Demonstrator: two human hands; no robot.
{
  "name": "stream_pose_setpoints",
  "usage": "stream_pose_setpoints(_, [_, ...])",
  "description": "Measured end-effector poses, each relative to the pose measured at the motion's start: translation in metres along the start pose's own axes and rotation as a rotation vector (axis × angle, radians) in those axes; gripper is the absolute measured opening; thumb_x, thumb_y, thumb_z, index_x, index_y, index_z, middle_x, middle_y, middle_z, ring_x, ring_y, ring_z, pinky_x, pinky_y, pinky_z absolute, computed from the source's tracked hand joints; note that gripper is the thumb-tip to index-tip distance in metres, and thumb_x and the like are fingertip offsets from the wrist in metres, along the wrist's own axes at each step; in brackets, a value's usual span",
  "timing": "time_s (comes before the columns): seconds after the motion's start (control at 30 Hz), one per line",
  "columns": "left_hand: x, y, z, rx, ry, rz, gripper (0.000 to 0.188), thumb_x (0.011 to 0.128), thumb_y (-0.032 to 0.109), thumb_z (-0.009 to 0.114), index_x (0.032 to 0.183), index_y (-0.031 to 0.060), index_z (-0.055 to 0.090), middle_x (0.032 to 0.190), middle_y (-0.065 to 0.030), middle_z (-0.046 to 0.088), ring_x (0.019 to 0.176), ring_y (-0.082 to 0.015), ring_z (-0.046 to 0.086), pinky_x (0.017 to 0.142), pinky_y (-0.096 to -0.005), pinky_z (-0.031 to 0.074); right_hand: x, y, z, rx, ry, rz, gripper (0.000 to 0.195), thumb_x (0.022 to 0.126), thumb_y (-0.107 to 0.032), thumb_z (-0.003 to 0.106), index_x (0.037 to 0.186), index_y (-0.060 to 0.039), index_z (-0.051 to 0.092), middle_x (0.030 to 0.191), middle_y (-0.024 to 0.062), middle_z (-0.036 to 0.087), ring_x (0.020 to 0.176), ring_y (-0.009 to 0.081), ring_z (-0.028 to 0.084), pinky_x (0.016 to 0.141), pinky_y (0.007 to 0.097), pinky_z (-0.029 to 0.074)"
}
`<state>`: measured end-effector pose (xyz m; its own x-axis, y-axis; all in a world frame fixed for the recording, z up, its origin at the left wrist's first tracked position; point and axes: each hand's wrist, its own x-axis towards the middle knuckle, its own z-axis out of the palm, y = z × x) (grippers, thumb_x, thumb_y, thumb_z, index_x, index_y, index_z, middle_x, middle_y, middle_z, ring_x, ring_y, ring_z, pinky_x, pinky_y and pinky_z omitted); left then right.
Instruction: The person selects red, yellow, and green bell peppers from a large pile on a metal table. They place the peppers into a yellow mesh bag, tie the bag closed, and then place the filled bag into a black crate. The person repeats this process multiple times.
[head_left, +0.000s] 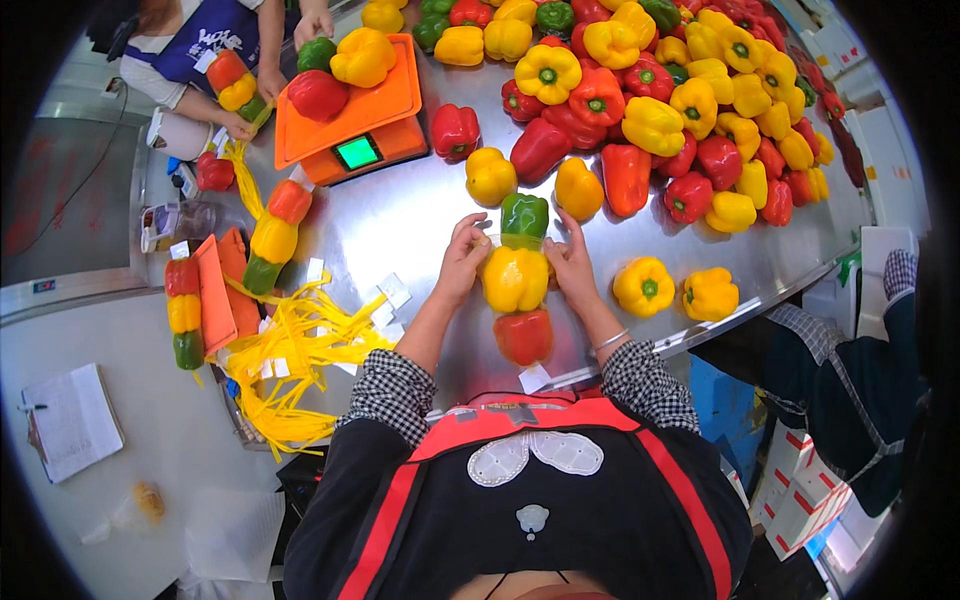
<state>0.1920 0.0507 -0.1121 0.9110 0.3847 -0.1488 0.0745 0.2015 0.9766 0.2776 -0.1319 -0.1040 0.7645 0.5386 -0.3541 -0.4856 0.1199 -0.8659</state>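
My left hand (463, 259) and my right hand (568, 259) hold the two sides of a clear plastic sleeve's edge, near the steel table's front. Inside the sleeve are a yellow bell pepper (515, 279) and, closest to my body, a red bell pepper (523, 337). A green bell pepper (524, 215) lies at the sleeve's far end; whether it is fully inside cannot be told. A white tag (535, 379) hangs at the near end. Left of my left hand lies a heap of yellow net bags (300, 337) with white tags.
Loose bell peppers (622, 97) are piled across the back and right. An orange scale (360, 154) holds several peppers. Filled packs (274, 236) lie at the left. A co-worker's hands (244, 120) hold another pack. Another person (847, 375) is at the right, beyond the table edge (705, 334).
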Motion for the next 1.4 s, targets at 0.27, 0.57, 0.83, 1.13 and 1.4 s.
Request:
stream_pose_setpoints(0.27, [0.028,-0.002,-0.006,0.033,-0.243,-0.105,0.017,0.089,0.017,0.054,0.076,0.0060,0.048,0.146,-0.0098,0.027,0.128,-0.0212,0.033,0.102,-0.0313,0.028,0.033,0.005,-0.007,-0.418,-0.050,0.019,0.064,0.087,-0.010,0.058,0.141,-0.0122,0.024,0.096,0.0064,0.054,0.068,0.0088,0.056,0.062,0.0234,0.046])
stream_pose_setpoints(0.57, [0.031,0.009,-0.018,-0.165,-0.338,-0.153,0.023,0.091,0.019,0.053,0.073,0.0067,0.046,0.137,-0.0112,0.039,0.111,-0.0157,0.043,0.093,-0.0297,0.036,0.036,-0.017,0.002,-0.548,-0.187,0.075,0.053,0.086,-0.022,0.063,0.131,-0.0130,0.037,0.064,0.0022,0.054,0.056,0.0088,0.052,0.052,0.0258,0.042])
stream_pose_setpoints(0.83, [-0.025,0.147,-0.019,0.372,-0.619,0.252,0.019,0.087,0.011,0.057,0.072,0.0056,0.046,0.109,-0.0112,0.059,0.096,-0.0183,0.055,0.079,-0.0268,0.044,-0.027,-0.116,0.032,-0.871,-0.750,-0.212,0.056,0.080,-0.034,0.069,0.128,-0.0183,0.046,0.060,0.0041,0.051,0.052,0.0139,0.051,0.051,0.0273,0.040])
stream_pose_setpoints(1.13, [-0.150,0.214,0.027,1.099,-0.871,0.364,0.032,0.088,0.033,0.046,0.106,0.0092,0.058,0.077,-0.0171,0.062,0.064,-0.0314,0.063,0.055,-0.0417,0.050,-0.143,-0.223,0.075,-1.452,-1.343,-0.855,0.023,0.077,-0.014,0.057,0.100,-0.0113,0.055,0.085,0.0069,0.056,0.076,0.0273,0.059,0.057,0.0391,0.046])
stream_pose_setpoints(1.4, [-0.189,0.224,0.068,1.048,-0.659,0.777,0.026,0.080,0.030,0.066,0.093,0.0099,0.057,0.067,-0.0058,0.060,0.053,-0.0264,0.059,0.043,-0.0332,0.044,-0.207,-0.235,0.061,-0.715,-1.102,-0.915,0.041,0.076,-0.013,0.073,0.111,-0.0027,0.055,0.099,0.0090,0.058,0.094,0.0244,0.059,0.082,0.0348,0.047])
